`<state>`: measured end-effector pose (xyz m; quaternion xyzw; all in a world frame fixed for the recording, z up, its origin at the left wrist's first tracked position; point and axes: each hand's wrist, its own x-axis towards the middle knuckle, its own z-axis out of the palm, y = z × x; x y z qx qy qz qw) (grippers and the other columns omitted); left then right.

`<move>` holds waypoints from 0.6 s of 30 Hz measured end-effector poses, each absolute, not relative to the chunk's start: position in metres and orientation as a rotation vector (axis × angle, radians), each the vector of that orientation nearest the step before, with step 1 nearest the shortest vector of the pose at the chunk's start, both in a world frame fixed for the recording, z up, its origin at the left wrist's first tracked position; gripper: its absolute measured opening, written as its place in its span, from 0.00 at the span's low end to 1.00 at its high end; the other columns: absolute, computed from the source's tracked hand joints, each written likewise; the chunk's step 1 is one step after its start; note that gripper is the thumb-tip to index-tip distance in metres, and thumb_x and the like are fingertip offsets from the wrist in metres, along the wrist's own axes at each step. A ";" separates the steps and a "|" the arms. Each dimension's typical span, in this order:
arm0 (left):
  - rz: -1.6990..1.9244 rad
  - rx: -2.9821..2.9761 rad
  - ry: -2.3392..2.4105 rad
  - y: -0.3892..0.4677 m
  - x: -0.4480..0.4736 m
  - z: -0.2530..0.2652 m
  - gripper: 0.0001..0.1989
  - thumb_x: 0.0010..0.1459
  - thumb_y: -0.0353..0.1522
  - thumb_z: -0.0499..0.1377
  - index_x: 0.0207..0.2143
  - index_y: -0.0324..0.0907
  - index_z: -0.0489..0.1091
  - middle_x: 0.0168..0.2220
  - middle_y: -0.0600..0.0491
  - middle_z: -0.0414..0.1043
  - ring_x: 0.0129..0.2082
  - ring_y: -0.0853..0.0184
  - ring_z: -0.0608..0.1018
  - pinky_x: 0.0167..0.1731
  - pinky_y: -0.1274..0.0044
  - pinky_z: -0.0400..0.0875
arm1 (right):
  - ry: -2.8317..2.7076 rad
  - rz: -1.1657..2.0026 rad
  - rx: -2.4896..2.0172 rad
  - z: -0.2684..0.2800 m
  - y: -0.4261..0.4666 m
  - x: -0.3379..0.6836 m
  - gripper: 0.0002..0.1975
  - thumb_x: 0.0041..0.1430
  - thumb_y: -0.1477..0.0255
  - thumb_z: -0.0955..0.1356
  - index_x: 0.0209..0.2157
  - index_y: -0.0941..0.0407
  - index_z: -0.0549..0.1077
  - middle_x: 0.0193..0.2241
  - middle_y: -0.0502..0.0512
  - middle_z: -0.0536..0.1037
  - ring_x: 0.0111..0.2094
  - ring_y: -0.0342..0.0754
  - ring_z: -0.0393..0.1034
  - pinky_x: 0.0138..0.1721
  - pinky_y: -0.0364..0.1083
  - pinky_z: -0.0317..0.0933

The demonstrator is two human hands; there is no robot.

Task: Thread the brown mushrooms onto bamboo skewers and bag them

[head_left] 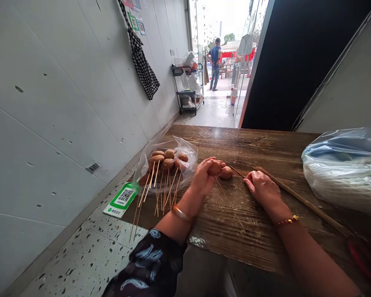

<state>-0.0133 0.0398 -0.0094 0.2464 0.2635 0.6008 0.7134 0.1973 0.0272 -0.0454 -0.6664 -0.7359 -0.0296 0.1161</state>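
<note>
My left hand point(204, 175) is closed round a brown, egg-shaped food piece point(215, 167); a thin skewer point(229, 202) slants from it down toward the table. Just beyond my fingertips is a second brown piece point(226, 173); whether it lies on the table or is held, I cannot tell. My right hand point(262, 187) pinches a thin bamboo skewer point(237, 171), its far end near that second piece. To the left, an open clear plastic bag point(188, 150) holds several similar brown pieces point(167, 164) on skewers, their sticks poking out toward me.
A bundle of bamboo skewers point(309, 203) lies right of my right hand. Beyond it sits a large plastic bag of whitish stuff point(343, 169). A green QR-code card point(121, 200) is at the wooden table's point(213, 140) left edge. A cart point(188, 88) and a person point(215, 64) are farther off.
</note>
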 end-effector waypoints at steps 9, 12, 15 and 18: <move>1.333 0.584 0.556 0.040 -0.013 -0.013 0.15 0.48 0.29 0.65 0.39 0.38 0.67 0.33 0.49 0.76 0.37 0.62 0.80 0.44 0.67 0.71 | -2.130 -0.057 -1.980 -0.043 0.023 0.199 0.09 0.65 0.72 0.60 0.34 0.57 0.70 0.34 0.62 0.77 0.37 0.53 0.72 0.36 0.47 0.59; 1.342 0.572 0.546 0.040 -0.014 -0.012 0.14 0.50 0.30 0.65 0.39 0.38 0.66 0.33 0.49 0.76 0.37 0.62 0.80 0.43 0.68 0.72 | -1.944 0.071 -1.853 -0.033 0.020 0.202 0.09 0.64 0.70 0.60 0.34 0.57 0.70 0.32 0.60 0.77 0.33 0.52 0.71 0.33 0.47 0.60; 1.367 0.575 0.555 0.042 -0.014 -0.013 0.13 0.51 0.31 0.65 0.38 0.38 0.66 0.33 0.50 0.75 0.36 0.64 0.80 0.41 0.70 0.72 | -1.798 0.289 -1.579 -0.018 0.013 0.196 0.13 0.64 0.66 0.60 0.40 0.58 0.72 0.30 0.56 0.77 0.30 0.50 0.71 0.32 0.46 0.61; 1.394 0.564 0.577 0.044 -0.015 -0.014 0.13 0.52 0.31 0.65 0.37 0.39 0.64 0.33 0.50 0.75 0.34 0.66 0.80 0.40 0.72 0.73 | -1.777 0.475 -1.374 -0.008 0.002 0.179 0.16 0.64 0.65 0.60 0.43 0.57 0.74 0.33 0.56 0.79 0.32 0.50 0.72 0.34 0.46 0.63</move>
